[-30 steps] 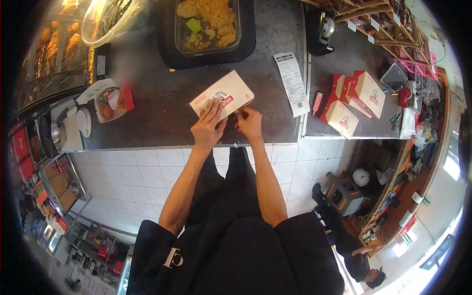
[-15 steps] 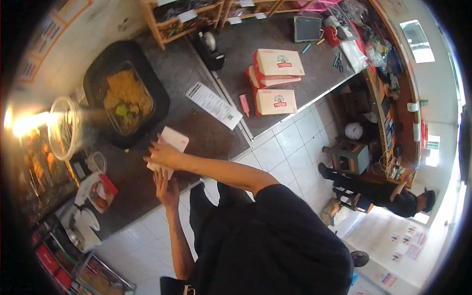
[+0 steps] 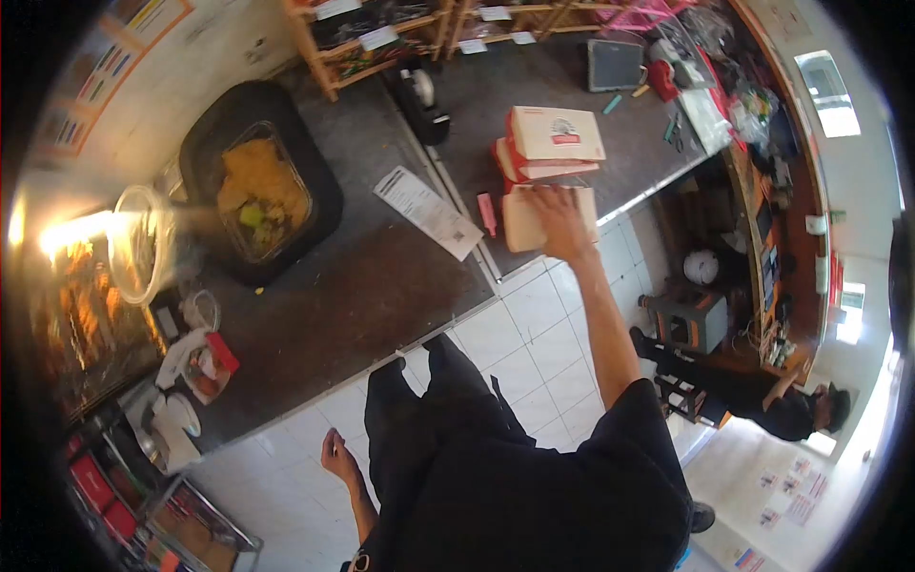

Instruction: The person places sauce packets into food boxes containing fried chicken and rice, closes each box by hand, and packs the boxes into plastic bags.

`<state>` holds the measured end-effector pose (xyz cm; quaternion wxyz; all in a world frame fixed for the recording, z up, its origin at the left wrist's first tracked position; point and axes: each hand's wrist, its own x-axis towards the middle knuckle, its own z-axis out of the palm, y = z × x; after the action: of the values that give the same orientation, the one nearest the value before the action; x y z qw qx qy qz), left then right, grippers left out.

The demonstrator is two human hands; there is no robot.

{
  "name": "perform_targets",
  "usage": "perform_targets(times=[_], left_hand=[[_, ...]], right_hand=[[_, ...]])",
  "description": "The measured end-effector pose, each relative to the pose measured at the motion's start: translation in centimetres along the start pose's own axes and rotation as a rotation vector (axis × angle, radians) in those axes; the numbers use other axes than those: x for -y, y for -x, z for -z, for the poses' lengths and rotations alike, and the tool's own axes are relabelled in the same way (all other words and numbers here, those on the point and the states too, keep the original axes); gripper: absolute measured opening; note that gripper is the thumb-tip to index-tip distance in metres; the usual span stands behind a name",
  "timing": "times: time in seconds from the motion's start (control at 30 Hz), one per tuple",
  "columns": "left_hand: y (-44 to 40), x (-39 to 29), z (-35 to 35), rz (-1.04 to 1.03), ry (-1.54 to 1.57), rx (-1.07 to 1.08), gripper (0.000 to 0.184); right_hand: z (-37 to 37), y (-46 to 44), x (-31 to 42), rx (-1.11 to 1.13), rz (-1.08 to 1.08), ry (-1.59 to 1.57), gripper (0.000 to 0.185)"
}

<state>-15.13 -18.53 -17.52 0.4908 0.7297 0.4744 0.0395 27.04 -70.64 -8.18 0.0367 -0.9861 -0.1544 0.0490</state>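
Here, a person's right hand (image 3: 566, 227) lies palm-down over the nearest cream-and-red box (image 3: 520, 229) on the dark worktop (image 3: 353, 300). Its fingers are slightly spread across the lid; whether they grip it, I cannot tell. The left hand (image 3: 339, 459) hangs low over the tiled floor (image 3: 381, 405), fingers loosely bent with a gap between them and nothing visible inside. Just beyond the right fingers, more matching boxes (image 3: 558, 133) sit close together. A pink marker (image 3: 487, 214) lies just left of those fingers, and farther left is a printed receipt (image 3: 429, 212). Well left of them, a dark-rimmed tray (image 3: 327, 176) contains golden crumbly food (image 3: 262, 191). Beyond and left of the left fingers, a red-edged carton (image 3: 223, 353) lies open with food showing. Judging by this, the folding of the boxes near the right fingers looks done, though their contents are hidden; the open carton seems left to close, and no box is lifted yet.
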Motion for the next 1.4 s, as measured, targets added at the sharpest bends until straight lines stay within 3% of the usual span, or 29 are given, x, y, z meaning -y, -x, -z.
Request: perform_targets(times=[0.07, 0.1, 0.13, 0.2, 0.3, 0.37, 0.53, 0.57, 0.6, 0.63, 0.7, 0.8, 0.9, 1.0, 1.07, 1.1, 1.2, 1.37, 1.4], left_hand=[[-0.4, 2.1, 1.0, -0.051, -0.031, -0.008, 0.026], [-0.9, 2.8, 1.4, -0.092, -0.092, -0.033, 0.026], [-1.1, 3.9, 2.0, -0.049, 0.004, -0.072, 0.027], [-1.0, 2.3, 3.3, -0.075, -0.001, -0.171, 0.029], [-5.0, 1.0, 7.0, -0.021, -0.049, -0.371, 0.031], [-9.9, 0.7, 9.7, -0.050, -0.044, -0.477, 0.032], [-26.2, 1.9, 14.9, -0.235, 0.150, -0.557, 0.038], [-30.4, 3.1, 14.8, -0.381, 0.387, -0.550, 0.040], [-32.8, 3.1, 14.9, -0.359, 0.430, -0.483, 0.042], [-35.2, 3.0, 15.1, -0.333, 0.471, -0.418, 0.044], [-36.7, 0.1, 16.2, 0.014, 0.154, -0.174, 0.045], [-35.1, 0.1, 13.9, -0.094, -0.144, -0.147, 0.044], [-29.2, -0.3, 8.9, -0.211, -0.073, 0.015, 0.035], [-23.9, 0.0, 2.1, -0.149, 0.232, 0.260, 0.036], [-19.7, -3.5, -0.7, -0.218, 0.183, 0.322, 0.037], [-18.1, -4.9, -1.7, -0.254, 0.156, 0.345, 0.038], [-15.6, -5.9, -4.9, -0.235, 0.153, 0.378, 0.039], [-15.8, -10.8, -4.2, -0.433, 0.076, -0.057, 0.042], [-16.6, -13.3, -3.2, -0.499, 0.018, -0.152, 0.041]], right_hand=[[-3.0, 1.0, -1.8, -0.134, -0.001, -0.039, 0.092], [-0.6, 0.6, 1.9, -0.236, -0.037, -0.128, 0.084], [1.5, 0.1, 6.7, -0.237, -0.066, -0.151, 0.088], [1.0, -0.2, 16.1, -0.083, 0.055, -0.274, 0.095], [-3.0, -0.1, 34.3, 0.253, 0.246, -0.861, 0.073], [-6.2, -1.3, 45.9, 0.421, 0.243, -1.085, 0.067], [-16.2, -8.5, 66.0, 0.188, 0.275, -0.908, 0.059], [-17.1, -9.7, 67.8, 0.262, 0.261, -0.917, 0.055], [-17.9, -10.5, 69.0, 0.337, 0.240, -0.927, 0.052], [-18.7, -10.5, 69.4, 0.413, 0.211, -0.938, 0.050], [-20.3, -9.4, 68.3, 0.269, 0.234, -0.981, 0.047], [-18.8, -7.7, 63.6, 0.203, 0.179, -0.942, 0.045], [-17.0, -3.9, 55.0, 0.235, 0.095, -0.845, 0.041], [-18.0, 0.7, 44.9, 0.325, -0.175, -0.930, 0.039], [-15.0, 2.2, 40.2, 0.488, -0.358, -0.977, 0.040], [-15.2, 2.8, 38.5, 0.437, -0.397, -0.982, 0.040], [-15.4, 3.8, 35.0, 0.259, -0.430, -0.955, 0.040], [-8.6, 0.4, 33.3, -0.284, -0.253, -0.571, 0.038], [-7.7, -0.6, 32.9, -0.290, -0.084, -0.588, 0.039]])
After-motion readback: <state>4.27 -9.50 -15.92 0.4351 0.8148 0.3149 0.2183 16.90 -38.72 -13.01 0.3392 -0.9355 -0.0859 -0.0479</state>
